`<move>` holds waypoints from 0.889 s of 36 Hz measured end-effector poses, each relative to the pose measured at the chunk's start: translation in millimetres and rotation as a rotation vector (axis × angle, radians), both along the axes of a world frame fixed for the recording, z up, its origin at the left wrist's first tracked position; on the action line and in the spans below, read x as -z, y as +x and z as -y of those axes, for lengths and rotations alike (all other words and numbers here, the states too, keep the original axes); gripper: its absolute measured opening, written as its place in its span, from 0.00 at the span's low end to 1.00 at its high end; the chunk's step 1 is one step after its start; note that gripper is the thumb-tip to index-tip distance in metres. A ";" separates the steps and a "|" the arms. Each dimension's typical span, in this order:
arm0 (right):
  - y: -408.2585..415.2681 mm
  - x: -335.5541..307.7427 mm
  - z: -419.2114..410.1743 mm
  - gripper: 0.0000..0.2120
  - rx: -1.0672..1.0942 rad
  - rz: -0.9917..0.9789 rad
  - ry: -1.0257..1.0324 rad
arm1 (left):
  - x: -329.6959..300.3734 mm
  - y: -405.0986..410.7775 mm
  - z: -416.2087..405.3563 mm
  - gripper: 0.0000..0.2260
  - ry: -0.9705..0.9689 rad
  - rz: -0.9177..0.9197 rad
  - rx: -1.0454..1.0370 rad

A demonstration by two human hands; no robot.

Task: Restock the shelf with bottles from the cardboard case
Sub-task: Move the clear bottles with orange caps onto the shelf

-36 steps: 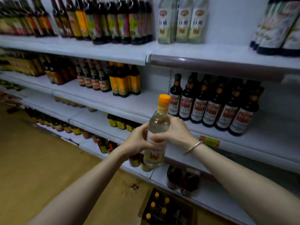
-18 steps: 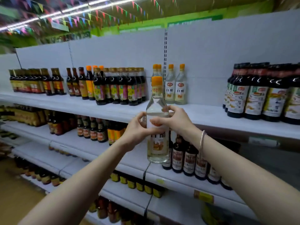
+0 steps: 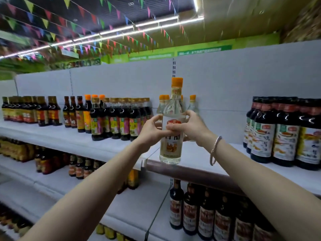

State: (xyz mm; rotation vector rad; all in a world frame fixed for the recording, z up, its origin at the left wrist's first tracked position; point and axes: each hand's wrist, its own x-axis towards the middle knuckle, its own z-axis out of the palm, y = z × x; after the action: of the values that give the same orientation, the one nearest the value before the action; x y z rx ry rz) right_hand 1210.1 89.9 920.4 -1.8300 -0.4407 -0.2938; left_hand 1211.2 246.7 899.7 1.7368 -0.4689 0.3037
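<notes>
A clear white-vinegar bottle [image 3: 171, 146] with an orange cap stands upright at the front edge of the top shelf [image 3: 196, 159]; whether its base touches the shelf I cannot tell. My left hand [image 3: 151, 131] grips its shoulder from the left. My right hand [image 3: 189, 127] grips it from the right, a silver bangle on that wrist. Behind the held bottle, a few matching clear bottles [image 3: 163, 106] stand at the back of the shelf, partly hidden. The cardboard case is out of view.
Dark sauce bottles [image 3: 119, 119] crowd the top shelf to the left, and large dark bottles [image 3: 284, 133] stand to the right. Bare shelf lies between the held bottle and the right group. Lower shelves hold more dark bottles [image 3: 205, 213].
Both hands have raised the bottle from the lower shelves' height up to the top shelf's front edge. My view has tilted upward, and the cardboard case has dropped out of sight.
</notes>
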 end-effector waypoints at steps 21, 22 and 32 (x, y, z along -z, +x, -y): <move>184.0 19.8 -44.9 0.25 0.373 0.145 0.032 | 18.0 190.8 -38.0 0.24 0.180 0.014 -0.093; 192.3 21.8 -46.4 0.27 0.390 0.145 0.031 | 19.2 198.2 -40.8 0.25 0.179 0.005 -0.083; 246.1 35.2 -43.2 0.39 0.481 0.062 0.066 | 33.5 242.4 -40.6 0.24 0.157 -0.063 0.091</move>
State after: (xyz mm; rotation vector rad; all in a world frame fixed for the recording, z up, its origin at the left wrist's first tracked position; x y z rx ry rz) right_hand 1456.2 133.1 885.2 -1.8481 -0.0234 -0.6859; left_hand 1453.6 287.3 866.2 1.8659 -0.5358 0.1503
